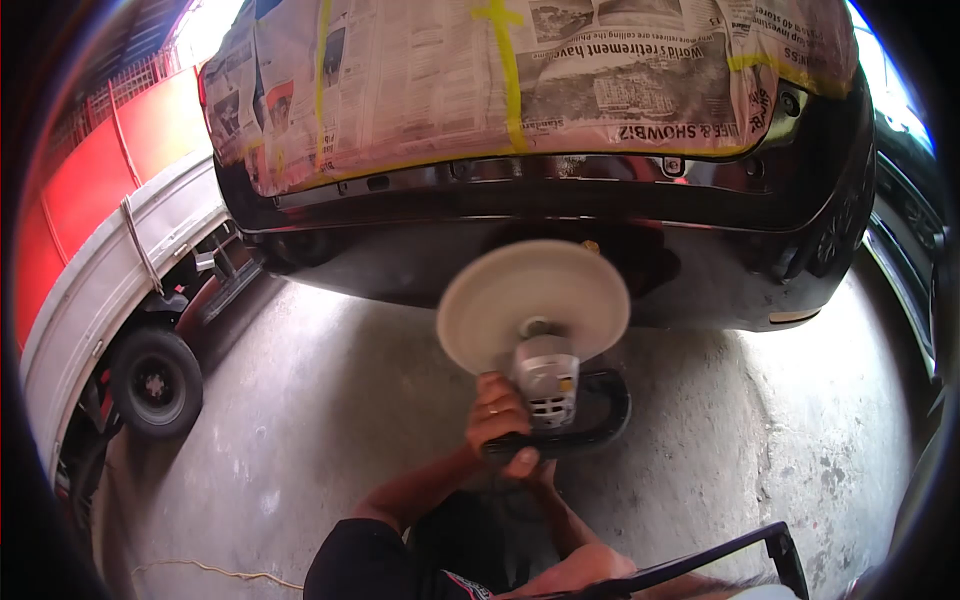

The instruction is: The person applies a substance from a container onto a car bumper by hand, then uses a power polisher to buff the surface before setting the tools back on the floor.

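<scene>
Both of my hands hold a car polisher (547, 380) with a silver-grey head and a black loop handle (612, 415). My left hand (492, 408) is closed round the handle's left end, beside the head, with a ring on one finger. Lower down, my right hand (528, 466) is closed at the near side of the handle, its fingers mostly hidden. The wide, pale round pad (530, 300) looks smeared, as if spinning. It overlaps the dark, glossy car bumper (390, 265) in this view.
Newspaper (420, 90) held by yellow tape covers the car above the bumper. A truck with a pale side panel (90, 270) and a black wheel (155, 382) stands at left. Another dark car (905, 230) is at right. A thin cord (215, 570) lies on the concrete floor (270, 430).
</scene>
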`<state>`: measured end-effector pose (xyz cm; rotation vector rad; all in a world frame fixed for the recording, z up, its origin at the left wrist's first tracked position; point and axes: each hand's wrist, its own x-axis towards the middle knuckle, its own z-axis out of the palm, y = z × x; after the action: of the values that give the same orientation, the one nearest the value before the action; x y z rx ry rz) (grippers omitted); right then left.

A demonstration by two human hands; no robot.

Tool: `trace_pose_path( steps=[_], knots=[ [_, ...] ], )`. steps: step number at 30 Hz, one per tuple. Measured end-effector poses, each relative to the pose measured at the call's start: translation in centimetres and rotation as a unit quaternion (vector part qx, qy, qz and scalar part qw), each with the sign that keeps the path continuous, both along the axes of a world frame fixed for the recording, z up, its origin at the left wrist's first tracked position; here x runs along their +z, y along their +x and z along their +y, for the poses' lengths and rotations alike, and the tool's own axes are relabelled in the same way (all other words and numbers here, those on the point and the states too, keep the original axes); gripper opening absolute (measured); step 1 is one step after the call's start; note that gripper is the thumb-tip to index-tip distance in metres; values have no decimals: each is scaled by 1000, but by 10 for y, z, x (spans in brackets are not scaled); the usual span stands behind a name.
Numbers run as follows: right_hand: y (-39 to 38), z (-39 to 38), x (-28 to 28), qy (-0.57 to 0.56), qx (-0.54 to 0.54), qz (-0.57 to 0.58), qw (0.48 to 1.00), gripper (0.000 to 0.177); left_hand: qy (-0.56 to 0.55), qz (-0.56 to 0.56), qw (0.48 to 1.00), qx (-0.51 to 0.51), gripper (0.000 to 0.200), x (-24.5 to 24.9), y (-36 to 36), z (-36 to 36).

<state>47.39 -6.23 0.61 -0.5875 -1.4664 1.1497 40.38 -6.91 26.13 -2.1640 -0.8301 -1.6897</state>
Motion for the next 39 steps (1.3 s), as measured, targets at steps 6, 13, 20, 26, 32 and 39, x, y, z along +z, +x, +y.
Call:
trace_pose_path(
  steps=[6,13,20,26,32,39],
  knots=[
    [-3,15,48,-40,111,-31,993,51,43,-96,992,74,27,-50,-51,-13],
    [26,21,83,-43,68,-110,991,56,119,-116,979,115,20,-109,-89,-18],
    [72,44,121,-14,67,-193,979,80,-77,-118,977,162,16,-110,-69,-19],
    [91,15,174,-48,82,-194,976,62,-411,-178,869,210,21,-37,-47,-60],
    [174,-42,287,-224,87,-209,948,39,-225,-33,973,44,19,202,69,-5],
    [301,-23,501,-499,137,-312,797,36,-355,-211,909,61,18,305,165,60]
  ],
)
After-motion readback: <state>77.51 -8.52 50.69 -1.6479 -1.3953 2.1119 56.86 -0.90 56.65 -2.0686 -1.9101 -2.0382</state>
